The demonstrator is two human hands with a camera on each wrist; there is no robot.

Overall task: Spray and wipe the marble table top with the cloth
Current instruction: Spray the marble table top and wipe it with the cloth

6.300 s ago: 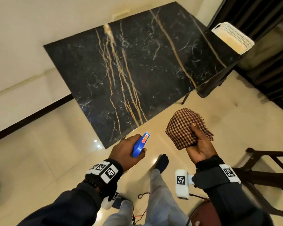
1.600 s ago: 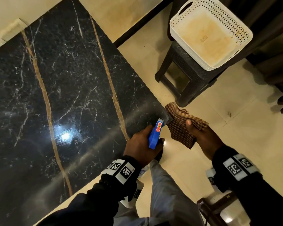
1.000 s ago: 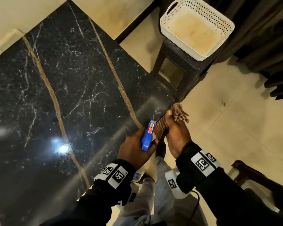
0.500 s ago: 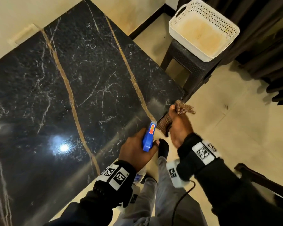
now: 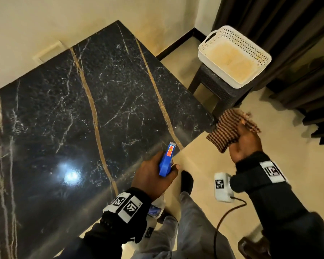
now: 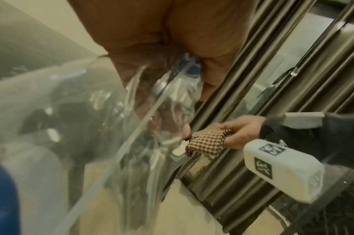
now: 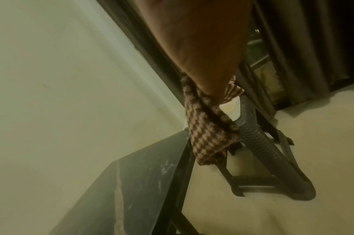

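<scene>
Left hand gripping spray bottle, right hand clutching cloth

Off to my right a white perforated basket sits on a dark woven-look stool, just beside the corner. Dark curtains hang behind it. Beige floor tiles spread below, and a cream wall rises ahead of me

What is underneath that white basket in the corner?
The white basket sits on a dark woven-look stool, whose legs stand on the pale floor. The basket covers most of the stool's seat, so that surface cannot be seen.
</scene>
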